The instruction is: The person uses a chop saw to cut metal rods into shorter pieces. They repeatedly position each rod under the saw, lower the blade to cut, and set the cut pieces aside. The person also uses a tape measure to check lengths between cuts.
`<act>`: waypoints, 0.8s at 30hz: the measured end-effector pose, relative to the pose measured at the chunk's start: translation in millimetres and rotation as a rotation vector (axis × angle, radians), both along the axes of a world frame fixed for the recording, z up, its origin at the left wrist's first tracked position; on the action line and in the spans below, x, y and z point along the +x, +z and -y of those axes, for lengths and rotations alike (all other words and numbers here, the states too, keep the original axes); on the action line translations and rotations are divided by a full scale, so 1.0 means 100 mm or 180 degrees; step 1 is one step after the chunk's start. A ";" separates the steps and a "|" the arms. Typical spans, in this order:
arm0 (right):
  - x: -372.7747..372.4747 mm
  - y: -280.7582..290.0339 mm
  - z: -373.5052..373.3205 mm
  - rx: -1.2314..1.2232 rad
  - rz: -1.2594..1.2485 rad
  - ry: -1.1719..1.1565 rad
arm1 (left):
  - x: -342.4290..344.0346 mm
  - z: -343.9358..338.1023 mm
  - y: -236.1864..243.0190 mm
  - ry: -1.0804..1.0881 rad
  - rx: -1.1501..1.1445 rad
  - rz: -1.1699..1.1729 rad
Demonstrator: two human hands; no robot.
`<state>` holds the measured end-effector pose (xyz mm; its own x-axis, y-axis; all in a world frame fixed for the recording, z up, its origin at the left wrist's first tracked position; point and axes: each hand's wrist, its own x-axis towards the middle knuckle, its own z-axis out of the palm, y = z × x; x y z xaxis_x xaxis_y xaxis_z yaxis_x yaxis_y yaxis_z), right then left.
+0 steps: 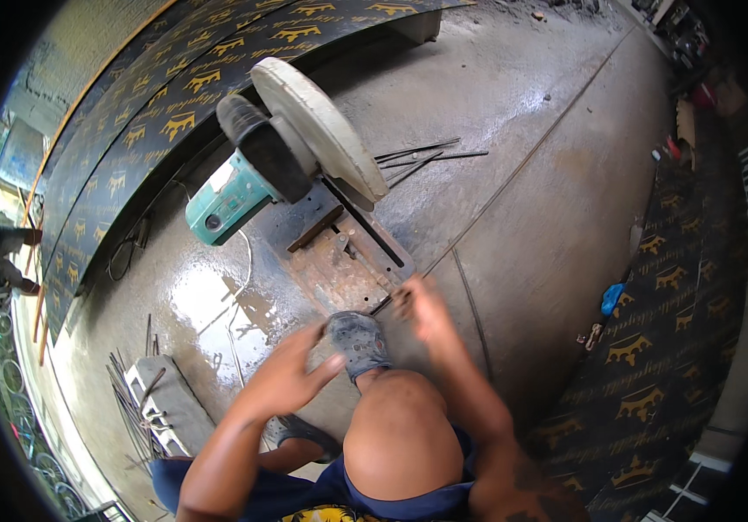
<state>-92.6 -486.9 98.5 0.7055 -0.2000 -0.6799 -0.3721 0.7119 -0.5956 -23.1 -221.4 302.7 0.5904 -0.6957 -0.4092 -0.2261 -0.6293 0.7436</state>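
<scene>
A chop saw with a teal motor (pixel 228 198), a large pale guard (pixel 322 126) and a rusty base plate (pixel 336 277) stands on the floor before me. My left hand (pixel 291 372) is open, thumb apart, beside my grey shoe (pixel 356 339) at the base's near edge. At the base's front right corner, my right hand (pixel 426 311) has its fingers curled in beside the clamp screw (pixel 372 265). Blur hides what they grip. A long thin dark rod (pixel 522 165) or line runs from that hand across the floor to the far right.
Short dark rods (pixel 435 157) lie beyond the saw. Printed black panels (pixel 174 96) lean at the left; another printed sheet (pixel 644 365) lies at the right. A white power cord (pixel 233 326) crosses wet floor. A concrete block (pixel 165 400) with thin rods sits at lower left.
</scene>
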 end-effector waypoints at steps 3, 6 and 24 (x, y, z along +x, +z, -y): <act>-0.22 0.20 -0.69 -0.0872 0.1264 0.1348 | 0.02 0.96 -0.54 0.0137 0.0900 0.0137; -0.18 0.23 -0.86 -0.0832 0.1508 0.3743 | 0.08 1.22 -0.99 -0.0057 0.1380 -0.0674; -0.02 0.77 -0.68 -0.0283 0.0826 0.3095 | 1.42 -1.64 -1.84 0.0905 0.2126 0.0721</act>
